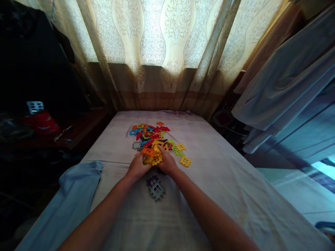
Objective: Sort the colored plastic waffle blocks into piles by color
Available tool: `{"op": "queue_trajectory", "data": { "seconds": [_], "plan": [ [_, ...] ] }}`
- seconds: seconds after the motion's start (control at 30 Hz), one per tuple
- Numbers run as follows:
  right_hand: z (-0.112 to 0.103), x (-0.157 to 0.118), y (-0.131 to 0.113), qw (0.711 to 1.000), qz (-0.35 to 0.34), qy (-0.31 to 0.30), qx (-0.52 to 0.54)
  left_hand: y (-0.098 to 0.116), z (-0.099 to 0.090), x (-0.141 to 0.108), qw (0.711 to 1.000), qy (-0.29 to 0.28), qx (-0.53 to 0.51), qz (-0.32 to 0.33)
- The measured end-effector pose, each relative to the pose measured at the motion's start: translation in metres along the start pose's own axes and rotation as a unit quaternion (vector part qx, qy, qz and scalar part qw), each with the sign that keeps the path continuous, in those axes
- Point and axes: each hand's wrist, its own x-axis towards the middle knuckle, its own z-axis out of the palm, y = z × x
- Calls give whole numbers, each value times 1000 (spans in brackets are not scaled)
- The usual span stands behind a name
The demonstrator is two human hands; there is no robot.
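Observation:
Both my hands meet over the middle of the bed, around a small cluster of notched plastic building tiles. My left hand (139, 165) is closed on the cluster's left side, by an orange tile (148, 151). On the other side my right hand (166, 161) grips the yellow tiles (157, 160), thumb on top. Whether the orange and yellow tiles are locked together I cannot tell. Just beyond lies a loose pile of red, blue, green and orange tiles (153, 132). Nearer my body rests a grey tile piece (156, 189) with a dark purple one against it.
Two loose yellow tiles, one of them a square (185, 161), lie right of my hands. Light blue cloth (78, 181) covers the bed's left edge. A dark side table with a red container (43, 122) stands left. Curtains (162, 80) hang behind; clothes (277, 73) hang at right.

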Motion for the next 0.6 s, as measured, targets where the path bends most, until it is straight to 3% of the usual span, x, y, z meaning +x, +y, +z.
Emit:
{"op": "queue_trajectory", "data": {
  "seconds": [0.1,0.23,0.3,0.37,0.43,0.5,0.6],
  "plan": [
    [-7,32,-12,995,-49,7,91,5,-15,12,996,24,-84,-6],
    [-34,63,-3,980,-71,54,177,8,-41,15,992,38,-60,105],
    [-49,63,18,988,-26,85,127,2,-49,8,989,-1,-22,144],
    [-62,53,43,993,63,99,-2,-10,-50,-4,986,-60,21,157],
    [-68,36,67,977,149,115,-96,-24,-46,-19,979,-104,73,158],
    [-66,21,82,965,195,121,-128,-36,-38,-36,973,-138,112,149],
    [-45,12,84,963,202,109,-144,-42,-21,-56,962,-174,153,142]
  ]
}}
